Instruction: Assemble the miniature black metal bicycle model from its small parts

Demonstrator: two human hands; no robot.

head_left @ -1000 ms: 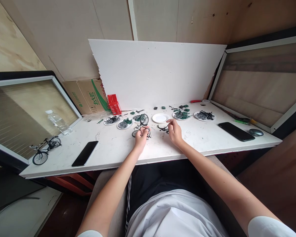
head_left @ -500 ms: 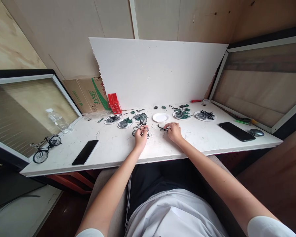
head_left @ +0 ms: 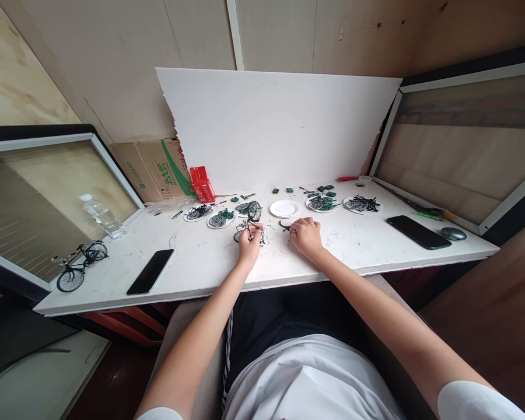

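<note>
Left of the round white paper plate (head_left: 285, 209), my left hand (head_left: 249, 242) clamps a spindly black model bicycle (head_left: 254, 211); overtight pinching could bend it. Right hand (head_left: 308, 236): I can't tell its grip.

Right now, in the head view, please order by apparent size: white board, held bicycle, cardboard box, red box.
1. White board
2. Cardboard box
3. Held bicycle and red box: too alike to rank

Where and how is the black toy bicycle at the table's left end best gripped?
Probably by the toy bicycle, at its frame between the two wheels, coming from above and the right: it appears to stand on its wheels, the framed panel is close on its left, and the thin-spoked wheels look flimsier.
</note>
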